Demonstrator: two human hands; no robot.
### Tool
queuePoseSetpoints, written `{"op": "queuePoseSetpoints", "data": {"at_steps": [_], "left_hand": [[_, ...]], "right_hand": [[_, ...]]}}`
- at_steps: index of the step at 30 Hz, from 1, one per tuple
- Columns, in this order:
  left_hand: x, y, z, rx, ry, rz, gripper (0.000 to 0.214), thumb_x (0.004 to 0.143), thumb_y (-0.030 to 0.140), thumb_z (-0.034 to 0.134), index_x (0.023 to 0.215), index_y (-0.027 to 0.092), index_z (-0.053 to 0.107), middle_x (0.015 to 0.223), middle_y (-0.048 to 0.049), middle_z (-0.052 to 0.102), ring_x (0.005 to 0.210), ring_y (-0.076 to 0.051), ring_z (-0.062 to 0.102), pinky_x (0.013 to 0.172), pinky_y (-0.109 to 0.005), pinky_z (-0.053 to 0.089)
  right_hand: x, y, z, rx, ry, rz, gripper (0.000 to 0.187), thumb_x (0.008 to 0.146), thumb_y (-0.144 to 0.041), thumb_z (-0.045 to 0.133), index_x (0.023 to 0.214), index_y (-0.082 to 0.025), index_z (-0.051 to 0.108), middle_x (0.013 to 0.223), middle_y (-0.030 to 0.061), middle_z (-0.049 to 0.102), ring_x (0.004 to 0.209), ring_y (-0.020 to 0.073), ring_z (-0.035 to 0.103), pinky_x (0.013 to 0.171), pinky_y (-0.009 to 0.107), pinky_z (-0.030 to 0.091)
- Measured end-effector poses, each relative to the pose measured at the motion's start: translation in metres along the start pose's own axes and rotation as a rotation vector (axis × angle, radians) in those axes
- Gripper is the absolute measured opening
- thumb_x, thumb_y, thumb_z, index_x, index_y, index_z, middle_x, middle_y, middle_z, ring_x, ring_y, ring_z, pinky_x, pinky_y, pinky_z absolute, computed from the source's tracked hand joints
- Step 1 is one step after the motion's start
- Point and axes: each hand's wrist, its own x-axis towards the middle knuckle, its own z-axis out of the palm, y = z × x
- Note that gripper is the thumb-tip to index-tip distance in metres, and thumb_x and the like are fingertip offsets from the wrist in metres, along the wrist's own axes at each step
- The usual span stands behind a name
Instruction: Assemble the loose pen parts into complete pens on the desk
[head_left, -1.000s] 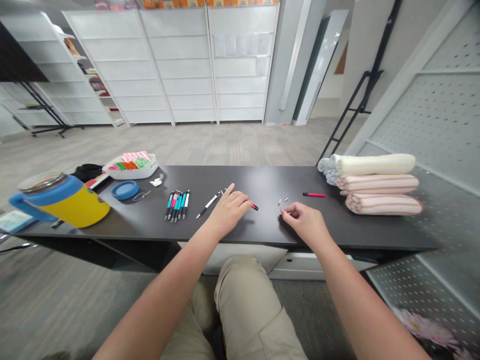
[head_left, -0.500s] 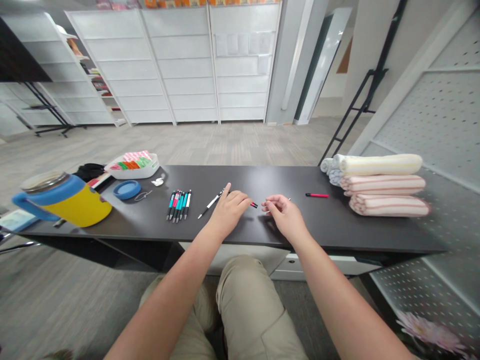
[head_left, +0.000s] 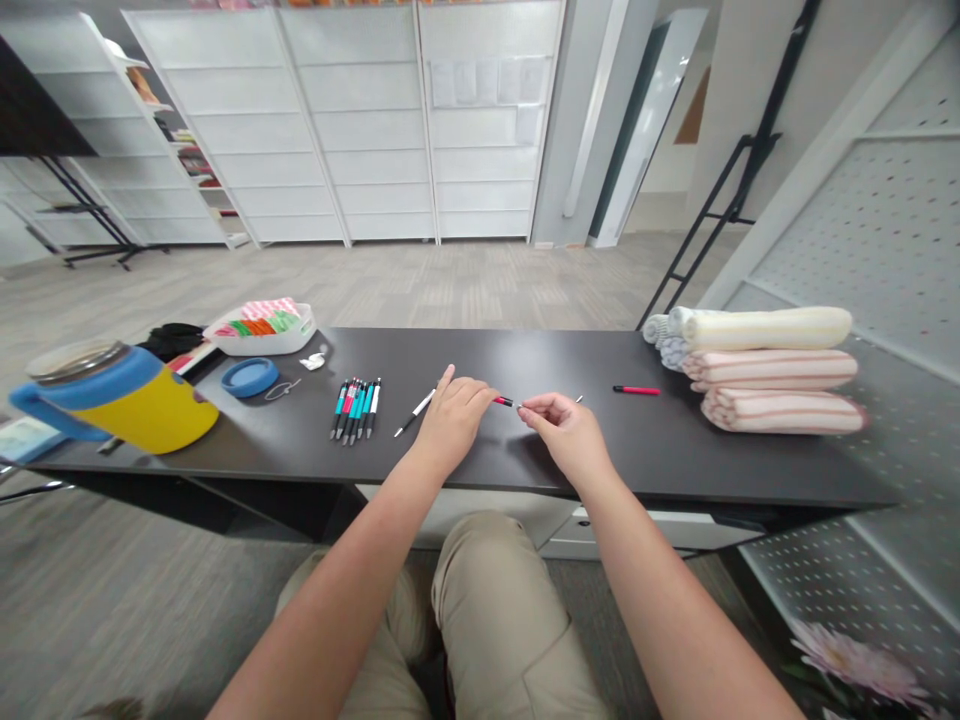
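My left hand [head_left: 452, 420] is closed round a red and black pen part [head_left: 505, 401] a little above the dark table [head_left: 675, 460]. My right hand [head_left: 564, 430] pinches its fingertips together at the tip of that part; what it pinches is too small to name. A white pen [head_left: 415, 412] lies just left of my left hand. A row of several teal, pink and black pens [head_left: 356, 407] lies further left. A red pen piece [head_left: 636, 390] and a tiny loose part [head_left: 580, 399] lie to the right of my right hand.
A yellow and blue jug [head_left: 120, 400] lies on its side at the table's left end. Near it are a blue lid [head_left: 249, 377], a white tray of coloured items [head_left: 262, 331] and a black cloth [head_left: 174, 340]. Rolled striped towels [head_left: 765, 368] are stacked at the right.
My right hand moved left from the small parts on the table to the pen part. My left hand lifted that part slightly, and the two hands now meet at its tip.
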Motion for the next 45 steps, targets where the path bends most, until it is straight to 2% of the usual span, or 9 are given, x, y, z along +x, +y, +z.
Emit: {"op": "queuePoseSetpoints", "data": {"at_steps": [8,16,23,26,30,34,39,45], "left_hand": [[0.0,0.002,-0.001,-0.002,-0.016,0.04,0.023,0.105,0.019,0.05,0.116,0.023,0.069,0.114,-0.0039,0.074,0.112,-0.02,0.065,0.129,-0.051,0.027],[-0.002,0.0,0.001,-0.044,-0.028,0.069,0.024,0.105,0.017,0.05,0.119,0.022,0.069,0.115,-0.0042,0.075,0.113,-0.019,0.066,0.128,-0.051,0.03],[-0.002,0.0,0.003,-0.059,-0.023,0.053,0.023,0.104,0.015,0.051,0.118,0.022,0.069,0.114,-0.0041,0.075,0.112,-0.018,0.066,0.128,-0.049,0.03],[-0.002,0.002,0.0,-0.039,-0.033,0.028,0.024,0.104,0.016,0.051,0.117,0.023,0.07,0.114,-0.0042,0.075,0.112,-0.019,0.066,0.129,-0.052,0.025],[-0.002,0.006,-0.005,-0.011,-0.056,-0.028,0.023,0.104,0.019,0.053,0.117,0.027,0.07,0.116,-0.0038,0.075,0.116,-0.021,0.065,0.131,-0.062,0.011],[-0.002,0.008,-0.008,-0.014,-0.085,-0.05,0.022,0.104,0.022,0.054,0.118,0.028,0.07,0.118,-0.0045,0.075,0.119,-0.022,0.063,0.13,-0.066,0.002],[-0.002,0.009,-0.009,-0.016,-0.085,-0.06,0.022,0.104,0.023,0.054,0.118,0.028,0.07,0.118,-0.0043,0.075,0.119,-0.022,0.062,0.129,-0.067,0.001],[-0.002,0.008,-0.008,-0.009,-0.071,-0.055,0.023,0.105,0.023,0.054,0.119,0.028,0.071,0.117,-0.0044,0.075,0.117,-0.021,0.063,0.13,-0.064,0.007]], "right_hand": [[0.0,0.002,0.003,0.028,-0.029,-0.003,0.035,0.077,-0.05,0.085,0.094,-0.02,0.077,0.091,0.0082,0.08,0.084,0.0227,0.074,0.079,0.034,0.056],[-0.001,0.002,0.004,0.023,0.005,0.069,0.039,0.076,-0.053,0.085,0.094,-0.02,0.078,0.085,0.0086,0.08,0.079,0.0238,0.075,0.075,0.035,0.058],[-0.004,-0.002,0.004,-0.061,0.017,0.046,0.038,0.079,-0.054,0.082,0.093,-0.019,0.078,0.084,0.0085,0.08,0.077,0.0236,0.074,0.072,0.034,0.057],[-0.005,-0.003,0.004,-0.101,-0.007,0.028,0.033,0.082,-0.05,0.079,0.097,-0.021,0.079,0.087,0.0077,0.081,0.08,0.0238,0.075,0.075,0.034,0.057],[-0.005,-0.004,0.004,-0.147,-0.022,0.003,0.03,0.085,-0.048,0.076,0.098,-0.022,0.078,0.087,0.007,0.081,0.08,0.0235,0.075,0.075,0.035,0.056],[-0.005,-0.003,0.004,-0.16,-0.028,-0.011,0.029,0.085,-0.048,0.075,0.097,-0.022,0.078,0.087,0.007,0.08,0.08,0.0234,0.075,0.074,0.034,0.056],[-0.004,-0.001,0.004,-0.172,-0.037,-0.029,0.029,0.086,-0.049,0.074,0.098,-0.023,0.077,0.086,0.0064,0.08,0.078,0.0228,0.074,0.073,0.034,0.056],[-0.004,-0.001,0.002,-0.228,-0.049,-0.043,0.031,0.09,-0.053,0.069,0.097,-0.024,0.076,0.086,0.0061,0.079,0.079,0.0235,0.074,0.073,0.034,0.056]]}}
